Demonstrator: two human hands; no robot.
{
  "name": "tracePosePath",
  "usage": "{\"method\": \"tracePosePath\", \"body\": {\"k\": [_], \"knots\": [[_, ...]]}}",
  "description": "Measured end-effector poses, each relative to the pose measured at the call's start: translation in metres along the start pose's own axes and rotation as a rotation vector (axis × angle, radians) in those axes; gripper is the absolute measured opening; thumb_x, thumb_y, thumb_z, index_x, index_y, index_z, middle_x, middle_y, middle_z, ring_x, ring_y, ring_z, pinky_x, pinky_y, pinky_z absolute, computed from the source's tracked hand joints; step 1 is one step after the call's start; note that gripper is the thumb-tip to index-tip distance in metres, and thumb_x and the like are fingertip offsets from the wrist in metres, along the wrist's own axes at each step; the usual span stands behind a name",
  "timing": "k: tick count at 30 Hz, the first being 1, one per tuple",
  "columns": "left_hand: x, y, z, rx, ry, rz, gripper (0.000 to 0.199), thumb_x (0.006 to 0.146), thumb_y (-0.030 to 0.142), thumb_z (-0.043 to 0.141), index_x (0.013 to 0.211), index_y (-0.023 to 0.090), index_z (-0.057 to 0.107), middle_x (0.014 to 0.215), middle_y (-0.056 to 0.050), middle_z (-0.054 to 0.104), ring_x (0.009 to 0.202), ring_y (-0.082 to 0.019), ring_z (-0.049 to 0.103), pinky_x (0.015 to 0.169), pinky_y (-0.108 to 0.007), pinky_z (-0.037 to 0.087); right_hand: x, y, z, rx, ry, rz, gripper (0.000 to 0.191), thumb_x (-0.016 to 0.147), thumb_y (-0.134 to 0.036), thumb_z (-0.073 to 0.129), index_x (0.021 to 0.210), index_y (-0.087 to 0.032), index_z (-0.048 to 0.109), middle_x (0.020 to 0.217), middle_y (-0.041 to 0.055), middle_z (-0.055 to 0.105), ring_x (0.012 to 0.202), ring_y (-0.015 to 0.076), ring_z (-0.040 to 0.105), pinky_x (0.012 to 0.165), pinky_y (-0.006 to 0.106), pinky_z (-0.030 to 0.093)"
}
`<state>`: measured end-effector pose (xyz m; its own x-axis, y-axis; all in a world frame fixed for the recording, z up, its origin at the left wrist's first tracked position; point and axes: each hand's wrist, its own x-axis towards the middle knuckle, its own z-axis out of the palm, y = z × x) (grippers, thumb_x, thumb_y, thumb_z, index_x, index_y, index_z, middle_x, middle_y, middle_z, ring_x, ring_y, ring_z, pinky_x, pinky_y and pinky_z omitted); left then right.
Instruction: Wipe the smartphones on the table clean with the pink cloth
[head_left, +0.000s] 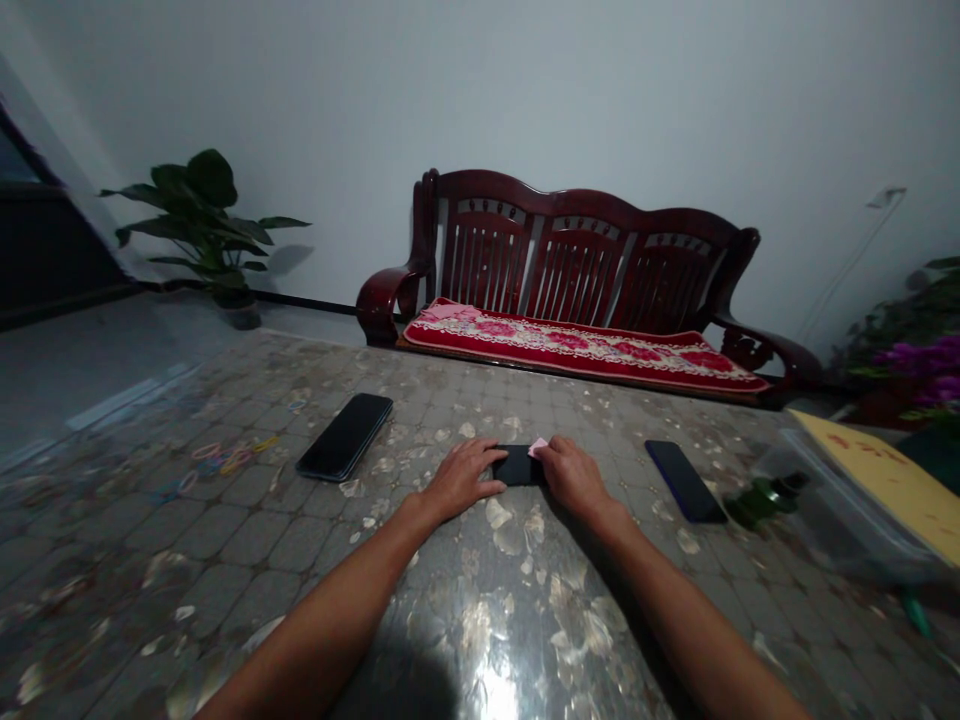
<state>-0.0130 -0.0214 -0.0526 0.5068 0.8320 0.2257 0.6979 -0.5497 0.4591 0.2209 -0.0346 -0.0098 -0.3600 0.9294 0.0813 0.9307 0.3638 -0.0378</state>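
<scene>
A small, flat black phone-like slab (516, 466) lies on the patterned tabletop (465, 560) in the middle of the head view. My left hand (461, 476) grips its left end, thumb along the near edge and fingers along the far one. Over the right end, my right hand (574, 477) pinches a small pink piece (538, 447) of cloth or paper against the dark surface. Its fingertips are bunched together, and most of the pink piece is hidden beneath them.
To the left lie a larger black phone (345, 437) and several coloured rubber bands (234, 458). A dark blue-edged phone (684, 481) rests at right, beside a green bottle (765, 500) and a clear plastic box (840, 520) topped by yellow card (885, 475). A wooden bench (577, 260) stands beyond the table.
</scene>
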Motion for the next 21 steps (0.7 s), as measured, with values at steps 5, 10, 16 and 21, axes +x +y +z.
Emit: {"method": "tracePosePath", "body": {"k": [5, 10, 16, 21], "knots": [[-0.002, 0.001, 0.001, 0.015, 0.012, 0.01, 0.055, 0.083, 0.035, 0.082, 0.133, 0.023, 0.064, 0.143, -0.012, 0.061, 0.134, -0.031, 0.055, 0.116, -0.048, 0.04, -0.006, 0.004, -0.006, 0.03, -0.016, 0.022, 0.034, 0.102, -0.02, 0.046, 0.123, -0.022, 0.073, 0.113, 0.0114, 0.069, 0.105, 0.0226, 0.062, 0.085, 0.027, 0.042], [-0.003, 0.004, 0.001, 0.004, 0.05, 0.016, 0.055, 0.08, 0.035, 0.083, 0.13, 0.022, 0.064, 0.135, -0.011, 0.066, 0.126, -0.03, 0.059, 0.112, -0.047, 0.043, -0.006, 0.004, -0.009, 0.037, 0.008, 0.142, 0.037, 0.102, -0.017, 0.044, 0.124, -0.021, 0.073, 0.111, 0.0119, 0.069, 0.103, 0.0228, 0.063, 0.082, 0.026, 0.043], [-0.003, 0.009, 0.0, -0.035, 0.067, 0.008, 0.052, 0.081, 0.033, 0.08, 0.129, 0.022, 0.063, 0.131, -0.009, 0.067, 0.123, -0.03, 0.06, 0.109, -0.045, 0.045, -0.011, -0.005, -0.007, 0.089, -0.016, 0.029, 0.036, 0.101, -0.017, 0.046, 0.125, -0.022, 0.072, 0.116, 0.012, 0.069, 0.108, 0.0223, 0.062, 0.086, 0.026, 0.043], [-0.003, 0.01, 0.0, -0.043, 0.087, 0.017, 0.051, 0.081, 0.032, 0.078, 0.128, 0.025, 0.062, 0.13, -0.008, 0.068, 0.121, -0.03, 0.06, 0.109, -0.046, 0.045, -0.007, 0.016, -0.008, 0.059, -0.006, 0.178, 0.038, 0.099, -0.014, 0.045, 0.123, -0.018, 0.073, 0.111, 0.0138, 0.069, 0.102, 0.0242, 0.063, 0.084, 0.027, 0.043]]}}
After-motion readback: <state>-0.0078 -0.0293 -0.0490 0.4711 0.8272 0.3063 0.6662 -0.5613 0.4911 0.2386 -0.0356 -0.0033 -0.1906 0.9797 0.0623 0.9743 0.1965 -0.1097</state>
